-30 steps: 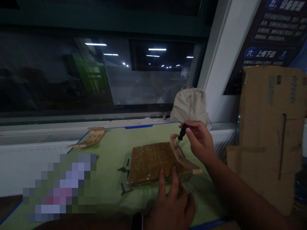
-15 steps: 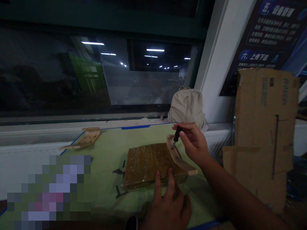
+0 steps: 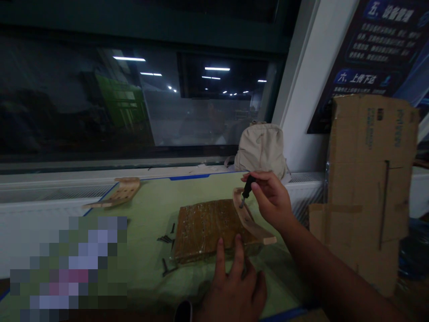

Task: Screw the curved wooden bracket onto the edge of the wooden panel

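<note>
My right hand (image 3: 271, 199) is closed around the black handle of a screwdriver (image 3: 248, 188). The screwdriver's shaft slants down to the inner face of a curved wooden piece (image 3: 253, 226), which lies over the right side of a brown block wrapped in clear film (image 3: 204, 228). My left hand (image 3: 234, 286) has its fingers spread, two fingertips resting on the block's near edge. Several dark screws (image 3: 165, 239) lie on the green table covering to the left of the block. Whether a screw sits under the screwdriver's tip is too small to tell.
Another curved wooden piece with holes (image 3: 122, 194) lies at the table's far left corner. A beige backpack (image 3: 261, 147) stands behind the table by the window. On the right leans a large cardboard sheet (image 3: 372, 179). A blurred-out patch covers the table's left front.
Both hands stay in nearly the same places, the screwdriver still at the curved wooden piece. The view has shifted very slightly.
</note>
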`<move>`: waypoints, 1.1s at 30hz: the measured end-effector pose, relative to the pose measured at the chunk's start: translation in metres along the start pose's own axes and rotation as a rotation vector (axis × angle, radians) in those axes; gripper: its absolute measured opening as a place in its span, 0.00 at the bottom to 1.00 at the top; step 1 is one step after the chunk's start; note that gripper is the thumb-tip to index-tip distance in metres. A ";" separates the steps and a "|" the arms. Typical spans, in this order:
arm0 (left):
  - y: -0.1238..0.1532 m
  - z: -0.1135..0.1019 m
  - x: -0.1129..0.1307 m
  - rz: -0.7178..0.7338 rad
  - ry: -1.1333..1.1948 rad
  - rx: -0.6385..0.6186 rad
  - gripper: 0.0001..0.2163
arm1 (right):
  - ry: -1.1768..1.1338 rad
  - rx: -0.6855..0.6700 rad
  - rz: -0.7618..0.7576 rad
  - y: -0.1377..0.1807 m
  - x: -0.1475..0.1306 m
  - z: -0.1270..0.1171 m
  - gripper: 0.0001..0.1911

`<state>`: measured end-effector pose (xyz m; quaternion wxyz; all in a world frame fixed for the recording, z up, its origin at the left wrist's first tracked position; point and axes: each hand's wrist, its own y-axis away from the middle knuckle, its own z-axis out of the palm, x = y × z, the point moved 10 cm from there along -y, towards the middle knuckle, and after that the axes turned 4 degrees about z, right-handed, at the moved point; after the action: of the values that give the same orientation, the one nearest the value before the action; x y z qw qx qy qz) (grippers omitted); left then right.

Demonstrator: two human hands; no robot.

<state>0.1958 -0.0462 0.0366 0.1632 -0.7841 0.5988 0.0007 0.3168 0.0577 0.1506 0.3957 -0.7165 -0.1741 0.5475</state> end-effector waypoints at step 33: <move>0.000 -0.001 0.003 0.039 -0.020 -0.082 0.24 | -0.054 0.028 0.074 -0.005 0.007 -0.002 0.15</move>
<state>0.1966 -0.0496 0.0368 0.1369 -0.7783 0.6117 0.0363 0.3223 0.0646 0.1498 0.3802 -0.7020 -0.1502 0.5832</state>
